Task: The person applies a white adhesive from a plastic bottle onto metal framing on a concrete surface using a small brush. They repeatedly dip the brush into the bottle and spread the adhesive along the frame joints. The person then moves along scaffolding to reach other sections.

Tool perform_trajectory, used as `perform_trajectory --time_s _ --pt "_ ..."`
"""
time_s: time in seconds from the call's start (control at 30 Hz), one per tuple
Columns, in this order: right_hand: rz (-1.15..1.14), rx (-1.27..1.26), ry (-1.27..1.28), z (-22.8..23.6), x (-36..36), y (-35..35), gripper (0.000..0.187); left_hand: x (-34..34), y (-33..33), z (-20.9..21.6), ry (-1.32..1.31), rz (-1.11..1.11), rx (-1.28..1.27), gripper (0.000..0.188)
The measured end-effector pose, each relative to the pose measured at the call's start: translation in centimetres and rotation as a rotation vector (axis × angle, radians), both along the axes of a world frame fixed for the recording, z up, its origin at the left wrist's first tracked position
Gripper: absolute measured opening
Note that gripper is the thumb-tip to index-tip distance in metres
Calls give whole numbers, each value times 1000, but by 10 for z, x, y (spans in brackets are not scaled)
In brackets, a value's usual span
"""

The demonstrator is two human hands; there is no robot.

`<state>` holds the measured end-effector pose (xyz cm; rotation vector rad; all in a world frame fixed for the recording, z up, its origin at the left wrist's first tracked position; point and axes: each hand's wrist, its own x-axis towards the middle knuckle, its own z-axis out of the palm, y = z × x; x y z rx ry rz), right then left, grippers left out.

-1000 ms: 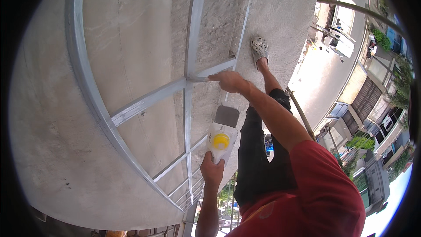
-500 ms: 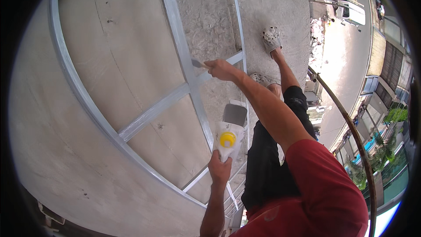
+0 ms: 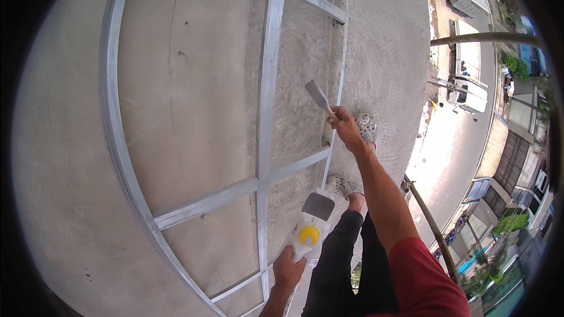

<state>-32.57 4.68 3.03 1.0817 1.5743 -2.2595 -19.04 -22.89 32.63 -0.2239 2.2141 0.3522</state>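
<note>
My right hand [image 3: 346, 129] grips the handle of a flat paintbrush [image 3: 318, 94] with grey-coated bristles. The brush points up and left, in front of rough concrete between the upright bar and the thin right rail of a silver-grey metal frame [image 3: 267, 94]. It looks apart from the bars. Lower down, my left hand [image 3: 288, 271] is closed around a cut-open white plastic jug [image 3: 301, 227] with a yellow cap [image 3: 309, 235]. Grey paint [image 3: 318, 206] shows in the jug's cut opening. A crossbar [image 3: 211, 202] of the frame runs to the left of the jug.
A grey concrete wall [image 3: 64, 158] lies behind and left of the frame. My feet, in pale clogs [image 3: 365, 127], stand on a concrete ledge [image 3: 388, 41]. Beyond its edge, a rusty rail [image 3: 432, 223] borders a drop to a street [image 3: 449, 158] with a white truck [image 3: 470, 95].
My right hand has drawn the brush away from the upright bar, over to its right. The view has shifted, bringing in the frame's top bar. The jug stays in my left hand.
</note>
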Motion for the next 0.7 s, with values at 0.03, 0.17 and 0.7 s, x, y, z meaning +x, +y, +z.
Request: perform_trajectory --time_s 0.03,0.17,0.7 --pt "-49 25 16 -3 -25 14 31 -2 2 -5 -12 15 1 30" --pt "-81 160 94 -2 -139 76 39 0 14 -21 45 154 104 29" --pt "856 385 220 14 -72 29 18 1 34 -10 50 265 86 28"
